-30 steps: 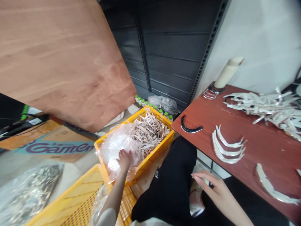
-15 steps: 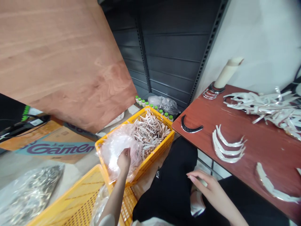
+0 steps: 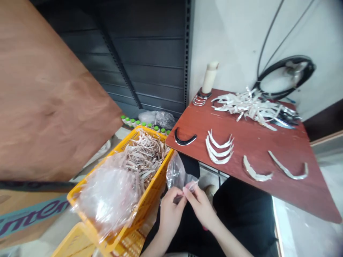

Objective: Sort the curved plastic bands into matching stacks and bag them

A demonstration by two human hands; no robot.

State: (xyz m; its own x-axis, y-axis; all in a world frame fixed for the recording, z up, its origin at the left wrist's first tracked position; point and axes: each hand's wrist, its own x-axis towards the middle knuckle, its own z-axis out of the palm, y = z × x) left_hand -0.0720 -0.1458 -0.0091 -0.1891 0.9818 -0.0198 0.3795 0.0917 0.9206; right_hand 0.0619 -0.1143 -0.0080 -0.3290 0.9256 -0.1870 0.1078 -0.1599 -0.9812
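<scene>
Over my lap, my left hand (image 3: 173,205) and my right hand (image 3: 198,201) meet, both pinching the edge of a clear plastic bag (image 3: 175,171). The bag hangs away from me, beside the yellow crate. To the left, that yellow crate (image 3: 154,200) holds a heap of thin clear plastic bags (image 3: 109,196) at its near end. Many curved strips in white and silver wrapping (image 3: 150,153) fill its far end. On the reddish-brown table (image 3: 193,151) to my right lie a black curved strip (image 3: 184,138), a stack of white-wrapped curved strips (image 3: 219,148) and two single ones.
A larger pile of white strips (image 3: 249,105) lies at the table's back, near a cream cylinder (image 3: 210,78). Green-capped bottles (image 3: 144,124) line the floor behind the crate. A wooden board (image 3: 50,92) leans at left, above a cardboard box (image 3: 29,214). A coiled black cable (image 3: 284,94) hangs on the wall.
My left hand has come from the heap of bags in the crate to my lap with a clear bag. My right hand has joined it there. The view has turned right.
</scene>
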